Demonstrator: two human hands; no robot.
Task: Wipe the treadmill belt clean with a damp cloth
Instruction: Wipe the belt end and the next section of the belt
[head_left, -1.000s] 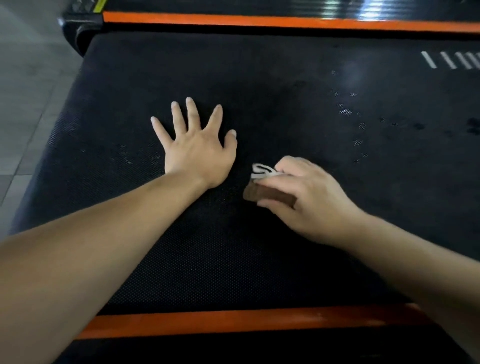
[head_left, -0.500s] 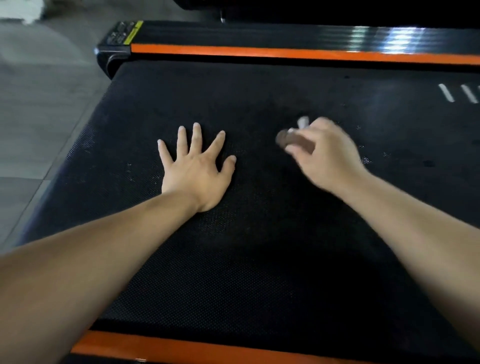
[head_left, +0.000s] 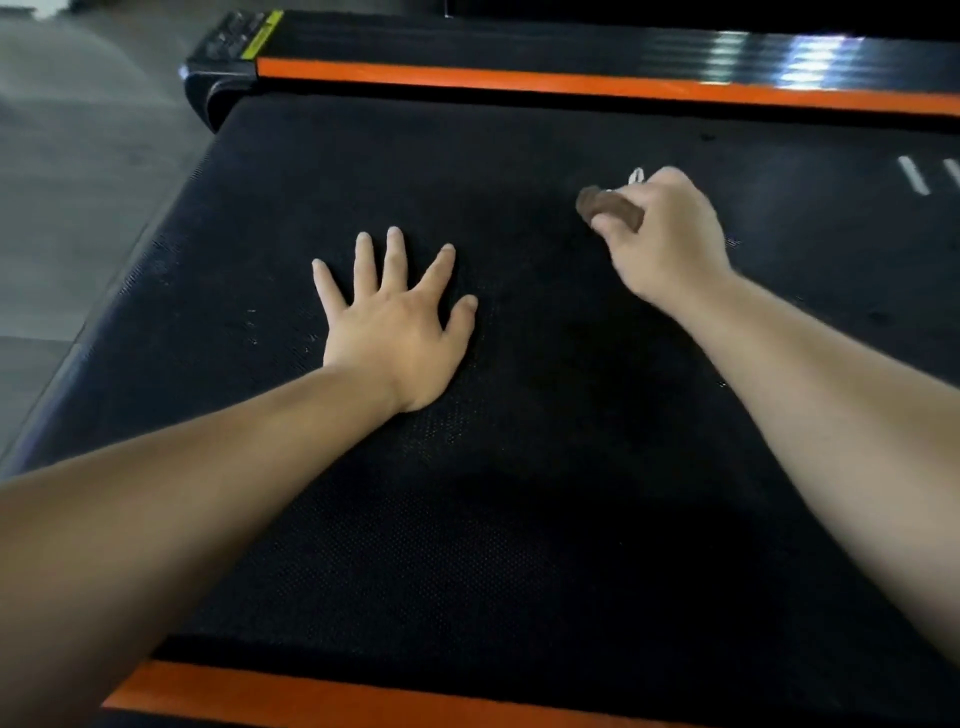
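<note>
The black treadmill belt (head_left: 467, 545) fills most of the view, with small pale specks scattered on it. My left hand (head_left: 395, 322) lies flat on the belt left of centre, fingers spread. My right hand (head_left: 665, 234) is farther back and to the right, its fingers curled round a small folded brown cloth (head_left: 597, 203) with a bit of white showing behind the knuckles. The cloth's brown end sticks out to the left of my fingers, low over the belt; I cannot tell whether it touches.
Orange side rails run along the far edge (head_left: 571, 83) and the near edge (head_left: 311, 696) of the belt. A black end cap with a yellow label (head_left: 228, 57) sits at the far left corner. Grey floor tiles (head_left: 67, 182) lie to the left. White stripes (head_left: 914, 176) mark the belt at right.
My right hand has carried the cloth from close beside my left hand to farther back and right across the belt. My left hand has stayed flat in place.
</note>
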